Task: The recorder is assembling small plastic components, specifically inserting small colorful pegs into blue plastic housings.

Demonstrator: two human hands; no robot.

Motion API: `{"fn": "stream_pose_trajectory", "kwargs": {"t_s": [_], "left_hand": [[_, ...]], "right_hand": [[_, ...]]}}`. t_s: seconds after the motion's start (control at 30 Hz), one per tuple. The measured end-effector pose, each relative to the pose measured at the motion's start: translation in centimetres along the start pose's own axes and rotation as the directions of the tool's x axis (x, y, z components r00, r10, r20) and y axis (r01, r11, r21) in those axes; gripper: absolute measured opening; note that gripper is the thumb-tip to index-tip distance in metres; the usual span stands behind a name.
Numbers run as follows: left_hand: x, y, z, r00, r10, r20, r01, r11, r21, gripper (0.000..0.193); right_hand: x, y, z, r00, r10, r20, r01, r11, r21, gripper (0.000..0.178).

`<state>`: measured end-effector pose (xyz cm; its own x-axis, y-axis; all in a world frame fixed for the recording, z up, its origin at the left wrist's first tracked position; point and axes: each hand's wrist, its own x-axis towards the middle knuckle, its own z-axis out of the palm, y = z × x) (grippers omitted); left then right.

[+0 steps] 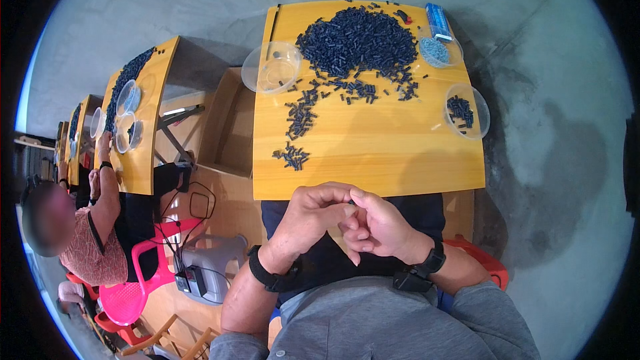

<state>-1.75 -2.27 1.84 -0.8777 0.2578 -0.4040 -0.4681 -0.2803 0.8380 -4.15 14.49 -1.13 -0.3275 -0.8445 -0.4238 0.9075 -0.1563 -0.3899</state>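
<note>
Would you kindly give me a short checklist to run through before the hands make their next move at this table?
1. Left hand and right hand together, just off the near edge of the yellow table: ok.
2. Grip on a piece: cannot tell; only a tiny dark spot shows between the fingertips.
3. Supply of loose black pieces on the table: ok, a large heap at the far side.
4. Light blue pieces held in their own clear bowl: ok.
5. Right-hand bowl of black pieces wholly inside the table edge: not ok; its rim appears to reach past it.
</note>
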Motion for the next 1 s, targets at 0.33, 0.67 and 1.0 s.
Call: {"fn": "stream_pose_trajectory", "kwargs": {"t_s": [0.33, 0.67, 1.0], "left_hand": [[0.4, -0.4, -0.1, 0.999, 0.035, 0.029, -0.036, 0.998, 0.043, 0.013], [0.2, -0.8, -1.2, 0.998, -0.058, 0.006, 0.057, 0.995, 0.084, 0.016], [-0.7, -0.4, -0.8, 0.963, 0.244, -0.117, -0.239, 0.969, 0.061, 0.014]], "right_hand": [[0.2, -0.1, 0.0, 0.999, -0.050, -0.007, 0.051, 0.998, 0.040, 0.043], [1.9, 1.8, -0.1, 1.000, 0.000, -0.014, 0.003, 0.974, 0.229, 0.046], [2.0, -0.4, 1.4, 0.993, -0.092, 0.068, 0.091, 0.996, 0.016, 0.051]]}}
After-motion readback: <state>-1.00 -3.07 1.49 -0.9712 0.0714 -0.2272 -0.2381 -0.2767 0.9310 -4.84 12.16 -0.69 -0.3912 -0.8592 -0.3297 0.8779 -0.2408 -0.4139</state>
